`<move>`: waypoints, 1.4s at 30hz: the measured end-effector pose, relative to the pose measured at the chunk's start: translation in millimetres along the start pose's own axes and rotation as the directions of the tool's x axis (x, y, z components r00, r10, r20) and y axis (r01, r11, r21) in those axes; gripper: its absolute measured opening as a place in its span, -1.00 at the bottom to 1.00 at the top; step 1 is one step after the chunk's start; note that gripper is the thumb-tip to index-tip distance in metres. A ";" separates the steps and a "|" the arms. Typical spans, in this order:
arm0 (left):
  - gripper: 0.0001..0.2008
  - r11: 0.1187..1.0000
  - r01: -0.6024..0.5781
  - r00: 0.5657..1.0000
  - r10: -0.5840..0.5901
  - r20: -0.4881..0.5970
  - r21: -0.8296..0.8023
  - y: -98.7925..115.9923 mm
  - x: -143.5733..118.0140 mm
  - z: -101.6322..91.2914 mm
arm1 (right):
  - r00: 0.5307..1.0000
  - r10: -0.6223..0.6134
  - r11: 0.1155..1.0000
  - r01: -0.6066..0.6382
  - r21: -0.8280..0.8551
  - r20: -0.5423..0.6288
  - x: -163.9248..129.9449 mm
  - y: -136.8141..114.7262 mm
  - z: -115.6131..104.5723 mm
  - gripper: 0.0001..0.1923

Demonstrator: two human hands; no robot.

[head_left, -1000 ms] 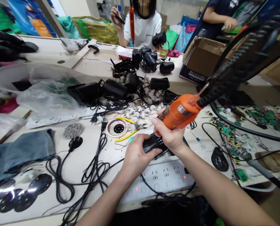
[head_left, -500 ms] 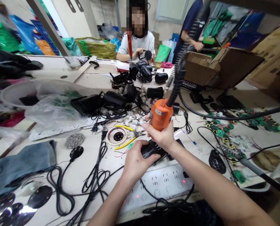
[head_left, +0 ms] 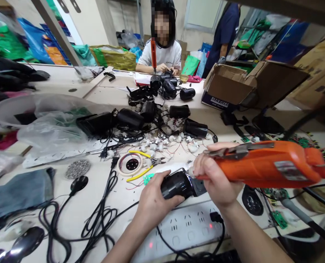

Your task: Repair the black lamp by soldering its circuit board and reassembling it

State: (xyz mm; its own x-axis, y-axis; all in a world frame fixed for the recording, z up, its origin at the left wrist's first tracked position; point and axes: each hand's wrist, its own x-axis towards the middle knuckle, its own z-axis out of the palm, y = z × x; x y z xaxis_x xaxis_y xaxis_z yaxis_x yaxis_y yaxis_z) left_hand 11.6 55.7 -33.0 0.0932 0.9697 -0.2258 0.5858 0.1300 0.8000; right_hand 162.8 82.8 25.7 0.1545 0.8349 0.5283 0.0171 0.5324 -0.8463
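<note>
My left hand [head_left: 153, 199] is wrapped round a black cylindrical housing [head_left: 177, 183], which lies on its side above the power strip [head_left: 167, 233]. In my right hand [head_left: 219, 179] is an orange electric screwdriver [head_left: 269, 164], tilted nearly level, its body towards the right. Its front end points left at the right end of the housing, beside a dark bracket-like part [head_left: 200, 187]. Fingers partly hide the tip, so I cannot tell whether it touches. Left of the housing lie yellow-handled pliers [head_left: 140, 174], a roll of tape [head_left: 119, 168] and a small green circuit board [head_left: 148, 178].
Several black housings [head_left: 131, 118] and small white parts [head_left: 159, 146] lie beyond my hands. Black cables [head_left: 107, 215] loop at left, near a pile of small metal screws [head_left: 77, 169]. A cardboard box [head_left: 228, 87] stands back right. A co-worker [head_left: 161, 54] sits opposite.
The orange screwdriver has swung from upright to nearly level, and my right hand has moved right. The housing's right end now shows. My left hand keeps its hold.
</note>
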 end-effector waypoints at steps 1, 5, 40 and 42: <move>-0.26 1.000 -0.005 1.000 0.005 0.001 0.012 0.9 0.7 -0.5 | 1.000 -0.010 1.000 0.011 0.026 -0.027 1.4 -0.9 -4.2 -0.77; -0.27 0.994 -0.109 0.993 0.108 -0.054 -0.020 -1.3 1.2 -3.5 | 0.988 0.031 0.998 -0.021 0.066 -0.154 3.5 2.5 -19.2 -0.80; -0.33 0.840 -0.471 0.873 0.399 -0.281 -0.269 -12.1 -36.1 -10.0 | 0.927 0.112 0.879 0.076 -0.471 0.357 -67.5 -25.0 -21.9 -0.57; -0.37 0.815 -0.513 0.843 0.418 -0.339 -0.270 -13.8 -38.3 -8.2 | 0.921 -0.014 0.834 0.225 -0.504 0.389 -73.4 -26.6 -19.7 -0.64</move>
State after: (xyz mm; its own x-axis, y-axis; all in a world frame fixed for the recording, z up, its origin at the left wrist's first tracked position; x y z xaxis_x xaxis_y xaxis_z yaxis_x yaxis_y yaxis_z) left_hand -6.6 18.5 -30.8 0.0502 0.9418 0.3325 0.2123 -0.3354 0.9178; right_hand 170.5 4.6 8.1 -0.2425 0.8159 0.5248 0.5466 0.5619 -0.6209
